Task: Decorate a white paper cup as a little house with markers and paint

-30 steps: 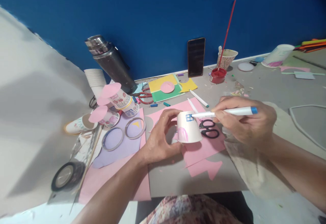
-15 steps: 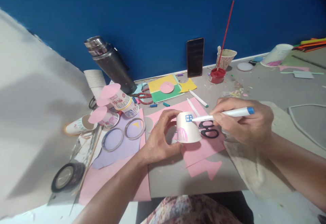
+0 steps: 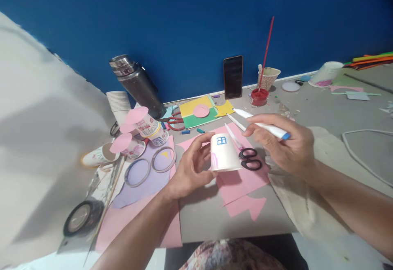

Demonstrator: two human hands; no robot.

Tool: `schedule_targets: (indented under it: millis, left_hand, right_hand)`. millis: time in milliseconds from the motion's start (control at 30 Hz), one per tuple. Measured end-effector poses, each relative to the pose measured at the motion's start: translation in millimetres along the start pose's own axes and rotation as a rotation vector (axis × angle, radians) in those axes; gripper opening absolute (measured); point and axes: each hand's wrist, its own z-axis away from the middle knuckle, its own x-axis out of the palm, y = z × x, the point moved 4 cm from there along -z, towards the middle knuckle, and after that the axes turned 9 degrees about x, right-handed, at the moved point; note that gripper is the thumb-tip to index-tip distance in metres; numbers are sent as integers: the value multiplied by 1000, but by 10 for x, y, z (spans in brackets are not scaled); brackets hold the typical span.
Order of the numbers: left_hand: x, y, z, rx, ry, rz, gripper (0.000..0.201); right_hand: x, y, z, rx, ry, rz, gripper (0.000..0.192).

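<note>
In my left hand (image 3: 193, 165) is an upside-down white paper cup (image 3: 227, 155), gripped from its left side. The cup bears a small blue window drawing and a pink patch low on its left. My right hand (image 3: 284, 145) pinches a white marker (image 3: 267, 126) with a blue end; its tip points up and left, apart from the cup. Black-handled scissors (image 3: 251, 159) lie just right of the cup on pink paper (image 3: 242, 186). Two more white markers, one of them a pink-ended marker (image 3: 232, 135), rest behind the cup.
Decorated cups (image 3: 149, 127) with pink paper discs stand at left, near stacked cups (image 3: 118, 104) and a dark flask (image 3: 138, 86). Tape rings (image 3: 137, 173) lie on purple paper. A phone (image 3: 233, 77) leans on the blue wall beside a red paint pot (image 3: 259, 97). A cloth (image 3: 294, 196) lies at right.
My right hand has lifted the marker off the cup, its tip now swung upward. The cup has turned slightly in my left hand, and the whole view has shifted a little.
</note>
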Motion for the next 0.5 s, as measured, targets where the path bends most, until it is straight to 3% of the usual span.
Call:
schedule_targets:
  millis: [67, 200, 267, 400, 500]
  left_hand:
    - [4, 21, -14, -1, 16, 56, 72]
    - [3, 29, -34, 39, 76, 84, 71]
    - [-6, 13, -35, 67, 125, 82, 73]
    - [7, -13, -19, 87, 199, 68, 71]
    - [57, -13, 2, 57, 187, 43, 69]
  right_hand:
    - [33, 24, 10, -6, -79, -11, 28]
    - [115, 66, 45, 71, -258, -23, 74]
    - [149, 63, 54, 101, -273, 21, 80]
    - [181, 24, 56, 76, -143, 98, 40]
    - [174, 21, 59, 80, -58, 87, 14]
